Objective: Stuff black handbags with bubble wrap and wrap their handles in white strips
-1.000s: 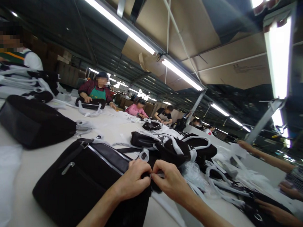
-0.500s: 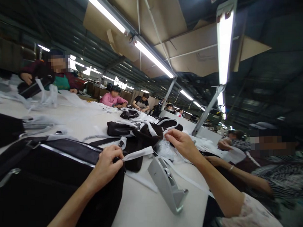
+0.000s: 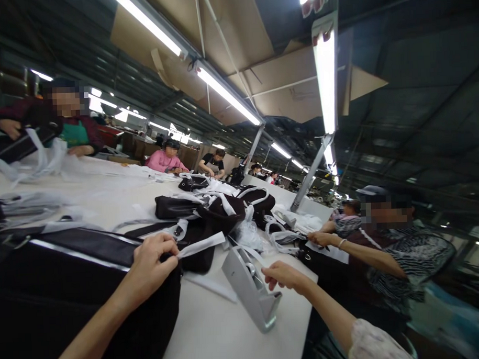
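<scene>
Your left hand (image 3: 156, 261) is closed narrow, with the thumb and the forefinger holding one end of a white strip (image 3: 202, 244) at the far right corner of the black bag (image 3: 71, 306). The strip is thin and flat, and its other end points to the right, free in the air. Your right hand (image 3: 284, 276) is beside the grey dispenser (image 3: 249, 289), with its fingers bent; I cannot tell if they hold something or touch the dispenser.

The black bag lies at the near left on the white table (image 3: 213, 332), and the view cuts a part of it. Its body is dark and matt, its top panel is more smooth, and a shiny silver line goes along this panel. A pale wrapping (image 3: 74, 225) lies along its far side.

The dispenser stands tilted to the right of the bag. Farther, in the middle, there is a heap of black bags (image 3: 221, 214) with pale wrapped straps, and clear plastic (image 3: 247, 234) is beside it. At the right, a person in a patterned sleeve (image 3: 387, 268) handles a white sheet (image 3: 330, 251). At the far left, a person in a green apron (image 3: 75, 134) has one hand on a dark bag (image 3: 20, 145).
</scene>
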Available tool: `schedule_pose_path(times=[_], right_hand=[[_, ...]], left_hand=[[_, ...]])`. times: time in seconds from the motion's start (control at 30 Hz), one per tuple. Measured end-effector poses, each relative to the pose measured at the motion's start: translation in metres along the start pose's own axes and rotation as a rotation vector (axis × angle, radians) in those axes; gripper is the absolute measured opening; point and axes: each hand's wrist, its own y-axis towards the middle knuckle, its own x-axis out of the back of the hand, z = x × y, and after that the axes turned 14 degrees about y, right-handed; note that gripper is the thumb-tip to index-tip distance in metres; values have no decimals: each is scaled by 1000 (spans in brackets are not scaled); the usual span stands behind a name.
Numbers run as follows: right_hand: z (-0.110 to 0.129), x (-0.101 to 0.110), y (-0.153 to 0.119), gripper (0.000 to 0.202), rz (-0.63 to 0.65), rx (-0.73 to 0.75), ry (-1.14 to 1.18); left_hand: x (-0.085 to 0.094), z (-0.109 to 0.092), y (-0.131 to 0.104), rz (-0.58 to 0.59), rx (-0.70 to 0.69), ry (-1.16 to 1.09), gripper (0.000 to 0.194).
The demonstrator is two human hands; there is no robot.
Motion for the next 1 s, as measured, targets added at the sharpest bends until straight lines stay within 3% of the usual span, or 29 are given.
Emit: schedule_pose_path(times=[0.1, 0.23, 0.4, 0.53, 0.67, 1.0], right_hand=[[4, -6, -4, 32, 44, -49, 49], [5, -3, -10, 28, 10, -59, 115], [-17, 6, -37, 25, -92, 32, 249], [-51, -17, -54, 18, -182, 8, 322], [-70, -42, -49, 19, -263, 17, 355], [-54, -39, -53, 23, -228, 137, 248]], left_hand=[[0, 0, 0, 8, -9, -11, 20], [2, -1, -1, 19, -9, -1, 21], [2, 0, -1, 19, -17, -5, 21], [0, 1, 0, 11, -44, 5, 21], [2, 0, -1, 7, -34, 23, 20], [8, -7, -9, 10, 72, -12, 18]])
